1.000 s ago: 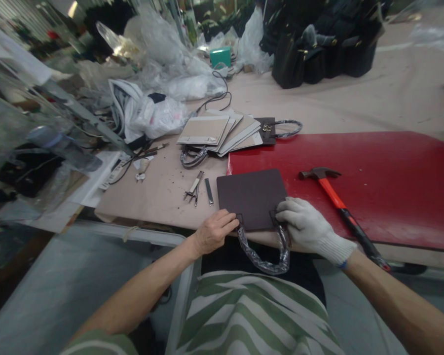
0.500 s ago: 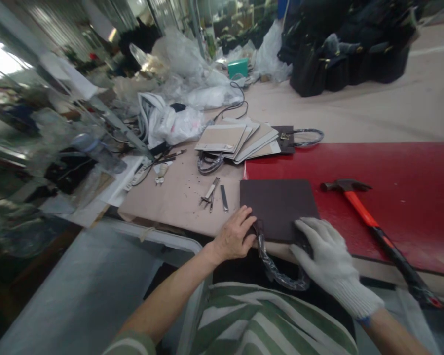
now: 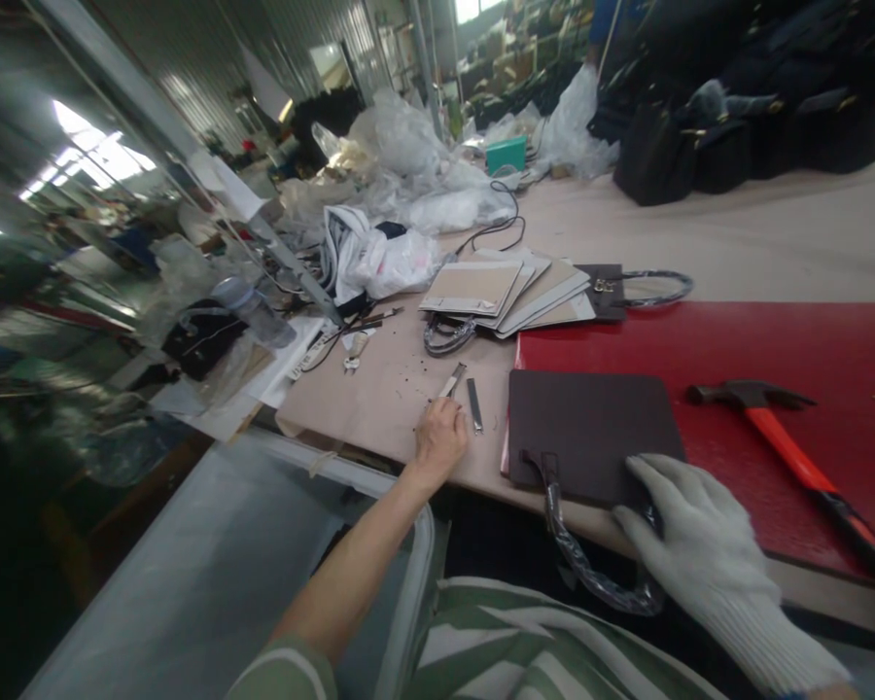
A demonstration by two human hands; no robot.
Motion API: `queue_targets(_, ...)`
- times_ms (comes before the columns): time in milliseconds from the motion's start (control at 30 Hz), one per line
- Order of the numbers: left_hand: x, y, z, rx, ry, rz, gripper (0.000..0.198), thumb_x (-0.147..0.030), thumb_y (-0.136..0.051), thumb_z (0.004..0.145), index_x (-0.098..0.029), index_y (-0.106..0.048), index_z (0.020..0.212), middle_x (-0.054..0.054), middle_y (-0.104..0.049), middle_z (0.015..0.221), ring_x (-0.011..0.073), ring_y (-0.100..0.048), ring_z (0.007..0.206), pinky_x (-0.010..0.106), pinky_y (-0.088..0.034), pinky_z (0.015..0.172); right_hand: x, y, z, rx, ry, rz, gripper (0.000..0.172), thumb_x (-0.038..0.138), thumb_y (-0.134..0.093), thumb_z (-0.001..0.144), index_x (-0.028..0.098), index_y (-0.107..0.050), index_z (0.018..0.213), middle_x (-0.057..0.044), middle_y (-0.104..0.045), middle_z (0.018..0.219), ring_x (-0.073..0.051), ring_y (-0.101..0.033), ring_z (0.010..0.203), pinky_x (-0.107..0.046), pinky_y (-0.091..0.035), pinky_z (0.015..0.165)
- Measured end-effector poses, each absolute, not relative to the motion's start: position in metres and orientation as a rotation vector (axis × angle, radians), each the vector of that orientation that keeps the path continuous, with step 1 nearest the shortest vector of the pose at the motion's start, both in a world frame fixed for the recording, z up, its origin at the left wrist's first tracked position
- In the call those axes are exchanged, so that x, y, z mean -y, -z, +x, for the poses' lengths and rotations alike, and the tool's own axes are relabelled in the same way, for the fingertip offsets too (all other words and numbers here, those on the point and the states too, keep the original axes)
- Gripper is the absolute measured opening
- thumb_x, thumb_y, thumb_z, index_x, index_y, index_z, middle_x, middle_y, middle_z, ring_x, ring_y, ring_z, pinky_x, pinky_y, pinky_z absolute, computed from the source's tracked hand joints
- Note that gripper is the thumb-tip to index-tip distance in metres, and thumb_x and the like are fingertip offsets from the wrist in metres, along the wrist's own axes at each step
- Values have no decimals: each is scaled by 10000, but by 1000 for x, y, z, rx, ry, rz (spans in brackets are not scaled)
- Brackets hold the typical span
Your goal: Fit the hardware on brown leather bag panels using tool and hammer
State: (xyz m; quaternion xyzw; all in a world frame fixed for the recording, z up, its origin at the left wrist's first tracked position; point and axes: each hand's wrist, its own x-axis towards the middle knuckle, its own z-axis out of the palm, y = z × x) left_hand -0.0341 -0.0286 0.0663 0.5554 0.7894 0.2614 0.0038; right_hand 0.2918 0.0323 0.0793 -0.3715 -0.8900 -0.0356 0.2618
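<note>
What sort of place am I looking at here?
Most likely a handbag workshop: black bags stand at the back, a claw hammer lies on a red sheet, and a dark panel has a plastic-wrapped handle.

hammer (image 3: 794, 457) cut off right, tool (image 3: 453, 380) part-hidden by left hand (image 3: 442, 434)

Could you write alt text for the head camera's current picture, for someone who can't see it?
A person's gloved right hand lies over the near right corner of a dark brown panel with a plastic-wrapped handle, while the bare left hand is at a slim metal tool. To the right, an orange-and-black hammer lies on a red sheet.
</note>
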Motion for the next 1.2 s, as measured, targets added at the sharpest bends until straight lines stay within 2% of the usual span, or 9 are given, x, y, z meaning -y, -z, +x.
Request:
queue_targets(100,22,-70,-58,-2611,-593,1665,175,-140,-547,933,-161,-702,1013,141,-684,1110,289,-621,1092,414,-506,982,-32,-78,292,2403,70,-1011,413,378,-507,936,85,-653,1187,-190,-672,1152,-372,-618,1021,-526,-538,902)
queue_targets(233,14,-76,-74,-2671,-523,1608,216,-183,-535,951,-167,-697,1094,131,-688,1113,285,-611,1116,392,-490,984,-31,-74,295,2403,41,-1038,418,372,-518,938,91,-644,1220,-185,-662,1184,-378,-606,1062,-540,-522,936)
queue_targets(367,4,-87,-80,-2742,-442,1653,323,-223,-552,952,-158,-650,1253,153,-645,1275,310,-563,1231,426,-451,1050,-29,-72,296,2393,17,-1062,403,352,-536,932,103,-639,1232,-181,-653,1204,-377,-592,1092,-543,-512,961)
queue_targets(533,-9,-94,-81,-2703,-104,1548,259,-316,-527,982,-166,-717,1075,160,-688,1155,320,-610,1170,422,-495,989,-26,-74,293,2380,-17,-1071,406,316,-575,906,103,-634,1247,-185,-648,1218,-373,-578,1113,-555,-500,984)
queue_targets(667,-13,-93,-75,-2718,-15,1453,317,-337,-491,998,-136,-703,1121,182,-703,1166,336,-674,1079,439,-518,937,-22,-76,293,2367,-59,-1116,409,288,-616,875,113,-638,1244,-173,-644,1236,-365,-566,1129,-558,-476,1027)
queue_targets(800,-11,-96,-64,-2732,58,1445,347,-336,-491,995,-103,-695,1153,211,-711,1143,361,-690,1073,443,-526,920,-18,-76,294,2342,-100,-1146,421,265,-633,854,119,-639,1249,-165,-636,1263,-365,-548,1166,-559,-450,1065)
queue_targets(933,-7,-102,-43,-2764,-21,1573,331,-318,-463,999,-129,-698,1138,219,-693,1195,356,-696,1070,446,-536,895,-18,-77,293,2337,-143,-1163,427,249,-631,845,116,-645,1251,-164,-630,1278,-362,-540,1183,-554,-431,1088)
queue_targets(1100,-19,-101,-20,-2572,-108,1406,413,-503,-589,919,-124,-728,1007,247,-744,1063,394,-716,1053,458,-542,876,-16,-83,294,2369,-165,-1165,435,216,-605,843,106,-645,1262,-166,-632,1277,-357,-537,1188,-546,-416,1104)
queue_targets(1200,-31,-97,-19,-2541,-201,1258,326,-414,-671,832,-117,-739,948,287,-740,1069,438,-706,1085,502,-536,884,-13,-85,296,2376,-186,-1159,430,185,-582,842,114,-647,1261,-166,-637,1271,-351,-542,1184,-543,-425,1094)
